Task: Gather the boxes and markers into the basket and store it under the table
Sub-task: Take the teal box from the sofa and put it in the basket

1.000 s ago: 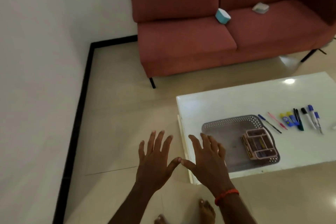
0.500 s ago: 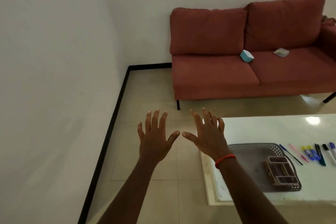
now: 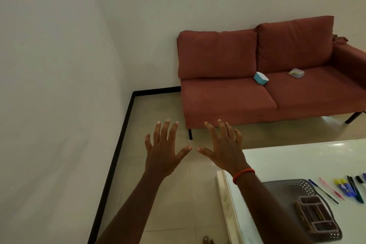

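Note:
My left hand (image 3: 163, 154) and my right hand (image 3: 223, 148) are held up side by side over the floor, fingers spread, thumbs nearly touching, holding nothing. A grey perforated basket (image 3: 293, 185) lies on the white table (image 3: 293, 158) at the lower right, with a pinkish compartment organiser (image 3: 315, 215) inside it. Several pens and markers (image 3: 342, 189) lie in a row on the table to the basket's right. A light blue box (image 3: 261, 78) and a pale flat box (image 3: 296, 72) rest on the red sofa's seat.
The red sofa (image 3: 227, 103) stands against the far wall on thin black legs. A white wall runs along the left, with a black skirting (image 3: 116, 150) at the floor. Beige tiled floor lies between me, the sofa and the table. My foot (image 3: 207, 240) shows at the bottom edge.
The view has tilted upward, so the sofa and table sit lower in the frame and more wall shows. Both hands stay spread and empty in front of me.

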